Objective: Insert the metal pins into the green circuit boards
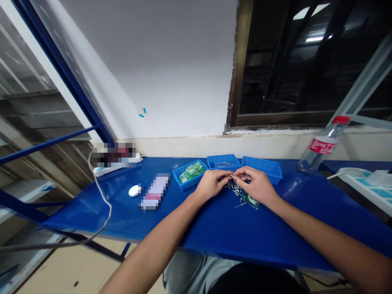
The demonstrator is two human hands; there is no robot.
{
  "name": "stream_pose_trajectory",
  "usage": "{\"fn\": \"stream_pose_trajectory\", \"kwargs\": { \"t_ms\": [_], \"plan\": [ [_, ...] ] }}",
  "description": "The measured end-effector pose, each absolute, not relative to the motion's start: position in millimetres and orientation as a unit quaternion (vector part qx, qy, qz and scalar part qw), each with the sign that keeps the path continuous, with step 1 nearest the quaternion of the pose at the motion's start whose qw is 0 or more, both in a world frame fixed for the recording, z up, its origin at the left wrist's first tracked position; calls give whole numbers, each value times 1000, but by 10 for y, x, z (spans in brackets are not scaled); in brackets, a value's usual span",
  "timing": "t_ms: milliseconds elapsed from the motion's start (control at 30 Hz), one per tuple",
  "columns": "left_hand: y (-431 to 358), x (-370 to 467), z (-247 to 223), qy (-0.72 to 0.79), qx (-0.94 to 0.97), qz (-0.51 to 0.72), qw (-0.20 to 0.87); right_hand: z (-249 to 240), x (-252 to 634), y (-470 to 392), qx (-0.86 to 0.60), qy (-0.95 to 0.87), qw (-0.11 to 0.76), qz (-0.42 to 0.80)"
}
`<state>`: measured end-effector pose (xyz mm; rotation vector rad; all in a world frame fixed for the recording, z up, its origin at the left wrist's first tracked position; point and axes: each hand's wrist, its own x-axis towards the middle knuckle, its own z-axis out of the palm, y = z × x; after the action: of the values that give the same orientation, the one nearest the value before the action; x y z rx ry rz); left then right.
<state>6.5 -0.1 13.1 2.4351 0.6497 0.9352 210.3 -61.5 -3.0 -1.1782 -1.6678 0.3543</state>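
Both hands meet above a loose pile of small metal pieces [237,190] on the blue table. My left hand [212,182] has its thumb and fingers pinched together; what it grips is too small to name. Its fingertips touch or nearly touch those of my right hand [255,183], also closed in a pinch on something tiny. A green packet [251,202] lies partly under my right hand. Behind stand three blue trays: the left tray [183,186] holds green packets [192,171], the middle tray [224,158] holds metal pieces, and the right tray [269,168] is partly hidden.
On the blue table [214,232], a blurred-out flat item [155,191] and a round white object [134,190] lie left. A power strip [118,164] and cable [105,208] are farther left. A red-capped bottle [323,146] stands at the right, near a white-and-blue object [364,188].
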Motion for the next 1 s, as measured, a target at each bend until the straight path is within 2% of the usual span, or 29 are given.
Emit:
{"fn": "stream_pose_trajectory", "kwargs": {
  "t_ms": [233,433,700,1000],
  "plan": [
    [-10,73,132,235,866,346,273,-45,2094,-599,-482,-719,485,121],
    [-74,74,204,281,863,333,256,13,2102,-630,-480,-743,462,56],
    [-66,69,192,275,859,323,288,34,2089,-648,-453,-758,464,72],
    [-27,84,157,280,854,327,291,-25,2064,-619,-511,-684,489,177]
  ]
}}
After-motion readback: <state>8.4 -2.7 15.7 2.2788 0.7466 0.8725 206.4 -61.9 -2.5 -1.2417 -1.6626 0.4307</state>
